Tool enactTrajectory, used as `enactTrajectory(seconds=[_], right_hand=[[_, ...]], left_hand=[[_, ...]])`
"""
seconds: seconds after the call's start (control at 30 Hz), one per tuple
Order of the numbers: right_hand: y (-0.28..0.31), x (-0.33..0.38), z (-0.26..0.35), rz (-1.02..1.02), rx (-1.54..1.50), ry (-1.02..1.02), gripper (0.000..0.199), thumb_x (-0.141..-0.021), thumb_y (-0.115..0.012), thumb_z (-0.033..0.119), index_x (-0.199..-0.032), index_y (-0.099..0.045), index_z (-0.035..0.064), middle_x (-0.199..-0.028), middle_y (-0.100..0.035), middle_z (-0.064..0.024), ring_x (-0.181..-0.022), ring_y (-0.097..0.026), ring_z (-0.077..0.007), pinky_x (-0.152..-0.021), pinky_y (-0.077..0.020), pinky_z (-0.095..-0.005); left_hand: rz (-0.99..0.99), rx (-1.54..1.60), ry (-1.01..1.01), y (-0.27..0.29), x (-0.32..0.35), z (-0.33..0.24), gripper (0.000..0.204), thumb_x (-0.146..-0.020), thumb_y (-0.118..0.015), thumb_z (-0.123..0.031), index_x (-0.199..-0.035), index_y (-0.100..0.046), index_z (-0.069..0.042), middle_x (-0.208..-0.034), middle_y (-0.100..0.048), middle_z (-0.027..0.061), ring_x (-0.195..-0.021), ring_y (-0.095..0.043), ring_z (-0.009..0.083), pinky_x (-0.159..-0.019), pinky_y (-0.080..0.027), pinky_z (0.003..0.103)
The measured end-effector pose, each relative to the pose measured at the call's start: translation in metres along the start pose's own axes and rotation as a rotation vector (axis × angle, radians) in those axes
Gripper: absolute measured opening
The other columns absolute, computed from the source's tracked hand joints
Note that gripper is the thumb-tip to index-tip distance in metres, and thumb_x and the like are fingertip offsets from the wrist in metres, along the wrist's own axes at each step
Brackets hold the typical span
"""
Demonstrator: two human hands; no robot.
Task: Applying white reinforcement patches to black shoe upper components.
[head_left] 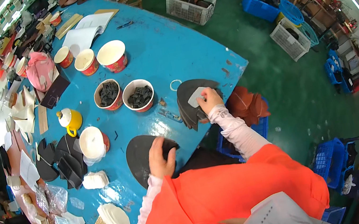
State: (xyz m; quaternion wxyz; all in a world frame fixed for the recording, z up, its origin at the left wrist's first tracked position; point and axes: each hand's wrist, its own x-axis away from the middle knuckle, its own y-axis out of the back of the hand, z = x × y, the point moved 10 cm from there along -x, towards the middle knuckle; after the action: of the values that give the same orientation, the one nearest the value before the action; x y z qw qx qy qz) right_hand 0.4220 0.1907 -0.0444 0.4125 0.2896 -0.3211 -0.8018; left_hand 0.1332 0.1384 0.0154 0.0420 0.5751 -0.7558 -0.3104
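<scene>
Here's the right hand (210, 102), well to the right of the yellow pot (74, 120), fingers drawn nearly together on the grey patch (194, 97), right at the dark stack (187, 112)! Over to the left hand (161, 159), right of the pot and nearer the person, fingers bent and thumb apart at the dark piece (139, 161), though whether they grip it I can't tell, while two scrap tubs (114, 107) sit on the tabletop (191, 42) right of the pot.
</scene>
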Motion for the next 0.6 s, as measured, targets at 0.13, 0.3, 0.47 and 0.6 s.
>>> enactTrajectory(seconds=[0.13, 0.3, 0.47, 0.6], right_hand=[[-0.009, -0.016, -0.064, -0.031, -0.070, -0.161, 0.025, -0.070, -0.068, 0.021, -0.080, -0.050, 0.0071, -0.067, -0.058, -0.0111, -0.065, -0.059, -0.0315, -0.060, -0.0464, -0.0385], [0.000, -0.020, -0.039, 0.099, 0.214, -0.125, 0.051, -0.078, -0.060, 0.032, -0.122, -0.041, 0.0148, -0.116, -0.048, -0.0180, -0.100, -0.053, -0.0373, -0.081, -0.0454, -0.0450], [-0.013, -0.049, -0.066, 0.255, 0.401, -0.169, 0.049, -0.081, -0.057, 0.033, -0.121, -0.046, 0.0078, -0.116, -0.050, -0.0172, -0.105, -0.051, -0.0354, -0.087, -0.0440, -0.0415], [-0.006, -0.051, -0.073, 0.112, 0.265, -0.116, 0.049, -0.077, -0.061, 0.036, -0.118, -0.048, 0.0119, -0.123, -0.045, -0.0152, -0.108, -0.051, -0.0344, -0.086, -0.0452, -0.0431]], left_hand=[[0.014, 0.037, 0.152, 0.010, 0.018, 0.021, 0.044, -0.076, -0.061, -0.008, -0.118, -0.048, -0.001, -0.118, -0.052, 0.0164, -0.106, -0.052, 0.0306, -0.091, -0.041, 0.036], [0.033, 0.096, 0.060, 0.005, 0.008, 0.003, 0.039, -0.079, -0.061, -0.007, -0.115, -0.050, 0.000, -0.107, -0.056, 0.0177, -0.095, -0.056, 0.0286, -0.085, -0.044, 0.033], [0.104, 0.179, 0.090, -0.007, 0.000, -0.004, 0.036, -0.079, -0.059, -0.005, -0.113, -0.051, -0.001, -0.107, -0.056, 0.0157, -0.093, -0.057, 0.0266, -0.082, -0.045, 0.032], [0.128, 0.169, 0.129, -0.009, 0.002, -0.001, 0.035, -0.079, -0.059, -0.005, -0.112, -0.052, -0.002, -0.106, -0.057, 0.0150, -0.092, -0.058, 0.0258, -0.081, -0.045, 0.032]])
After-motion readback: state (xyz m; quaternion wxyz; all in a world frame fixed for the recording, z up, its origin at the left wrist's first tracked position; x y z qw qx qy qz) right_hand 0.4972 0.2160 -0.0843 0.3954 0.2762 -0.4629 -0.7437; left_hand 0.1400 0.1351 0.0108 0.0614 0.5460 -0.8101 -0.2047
